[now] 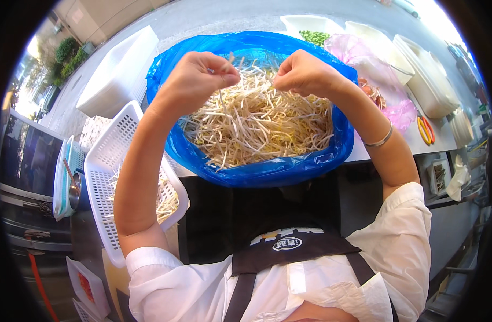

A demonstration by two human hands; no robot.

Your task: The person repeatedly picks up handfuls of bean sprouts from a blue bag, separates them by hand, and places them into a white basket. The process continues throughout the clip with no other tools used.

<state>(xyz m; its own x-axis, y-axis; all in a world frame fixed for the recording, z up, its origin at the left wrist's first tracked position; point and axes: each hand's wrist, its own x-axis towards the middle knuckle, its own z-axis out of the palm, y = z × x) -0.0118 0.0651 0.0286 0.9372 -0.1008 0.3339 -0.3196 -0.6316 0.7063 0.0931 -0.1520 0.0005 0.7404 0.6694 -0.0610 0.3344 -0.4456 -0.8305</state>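
A large heap of bean sprouts (256, 123) fills a blue plastic bag (267, 174) whose rim is spread wide in front of me. Over the left part of the heap, my left hand (200, 78) is closed in a pinch, with a blurred bit of bean sprout at its fingertips. My right hand (305, 75) hovers above the right part, its fingers curled and pressed together; whatever they pinch is hidden. Below my left forearm stands a white perforated basket (104, 185) with some sprouts lying inside.
White stacked tubs (120, 72) stand at the far left. To the right are a pink plastic bag (358, 53), orange-handled scissors (426, 130) and white containers (428, 75). Green chopped vegetables (314, 37) sit in a tray behind the blue bag. A metal cup (79, 190) is at the left.
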